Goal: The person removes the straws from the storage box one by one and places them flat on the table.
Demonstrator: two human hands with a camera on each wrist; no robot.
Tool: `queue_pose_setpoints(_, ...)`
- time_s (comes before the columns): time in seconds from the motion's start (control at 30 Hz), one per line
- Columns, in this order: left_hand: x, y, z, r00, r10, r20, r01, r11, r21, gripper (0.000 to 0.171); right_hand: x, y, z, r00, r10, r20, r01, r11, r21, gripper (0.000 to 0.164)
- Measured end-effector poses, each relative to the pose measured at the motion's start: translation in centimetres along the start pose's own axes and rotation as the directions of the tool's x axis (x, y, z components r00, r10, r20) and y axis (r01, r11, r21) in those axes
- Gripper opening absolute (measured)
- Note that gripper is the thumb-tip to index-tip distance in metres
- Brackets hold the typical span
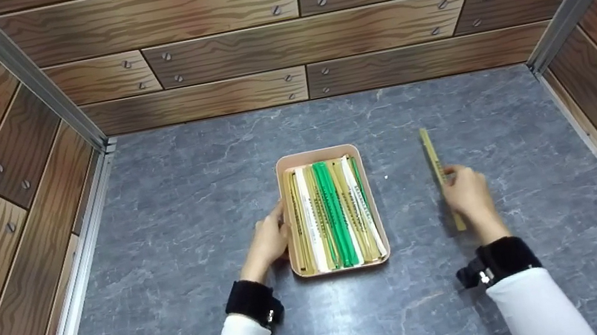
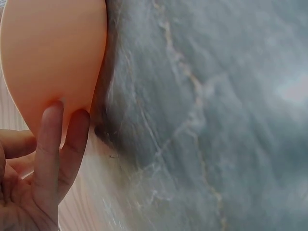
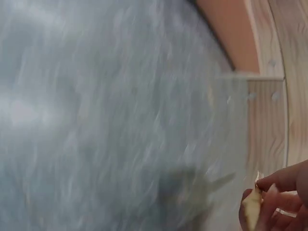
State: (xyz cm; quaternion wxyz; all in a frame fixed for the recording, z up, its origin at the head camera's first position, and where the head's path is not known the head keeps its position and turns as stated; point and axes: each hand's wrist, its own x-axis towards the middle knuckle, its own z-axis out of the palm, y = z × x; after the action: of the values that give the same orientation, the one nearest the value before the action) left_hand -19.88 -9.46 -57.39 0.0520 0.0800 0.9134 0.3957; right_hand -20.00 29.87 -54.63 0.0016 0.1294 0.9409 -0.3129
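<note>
A pale pink tray (image 1: 381,233) stands in the middle of the table, filled with long narrow stick packets (image 1: 335,210) in gold, green and white, lying side by side. At its left side is my left hand (image 1: 269,238); in the left wrist view its fairly straight fingers (image 2: 49,144) touch the outside of the tray wall (image 2: 53,62). Right of the tray, my right hand (image 1: 467,192) pinches a gold stick packet (image 1: 429,150) with dark print, which points away from me. In the right wrist view, one end of the packet (image 3: 251,211) shows between thumb and fingers.
The grey marbled tabletop (image 1: 187,199) is enclosed at the back and both sides by wood-patterned panels (image 1: 229,54) with metal corner rails (image 1: 38,84). A tiny white speck (image 1: 386,177) lies between the tray and my right hand.
</note>
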Motion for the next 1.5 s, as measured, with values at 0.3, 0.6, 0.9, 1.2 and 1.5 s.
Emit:
queue_pose_setpoints(0.3, 0.1, -0.3, 0.0, 0.998, 0.026, -0.058, -0.027, 1.0, -0.006, 0.055, 1.7, 3.3, -2.3, 0.984, 0.145, 0.103, -0.127, 0.978, -0.163, 0.055)
queue_pose_setpoints(0.6, 0.1, -0.2, 0.1, 0.997, 0.023, -0.077, -0.028, 0.998, -0.062, 0.056, 2.9, 5.2, -3.2, 0.984, 0.133, 0.123, -0.104, 0.97, -0.219, 0.051)
queue_pose_setpoints(0.9, 0.1, -0.3, 0.1, 0.996, 0.026, -0.085, -0.031, 0.998, -0.062, 0.055, 3.5, 6.1, -3.2, 0.987, 0.153, 0.057, -0.137, 0.966, -0.22, 0.047)
queue_pose_setpoints(1.2, 0.1, -0.5, 0.4, 0.997, 0.02, -0.079, -0.025, 0.997, -0.067, 0.055, 3.7, 6.2, -2.9, 0.98, 0.196, 0.009, -0.189, 0.956, -0.225, 0.043)
queue_pose_setpoints(1.5, 0.2, -0.4, 0.3, 0.997, 0.012, -0.073, -0.017, 0.997, -0.078, 0.056, 1.9, -0.2, -1.8, 0.996, -0.002, -0.084, -0.009, 0.99, -0.138, 0.043)
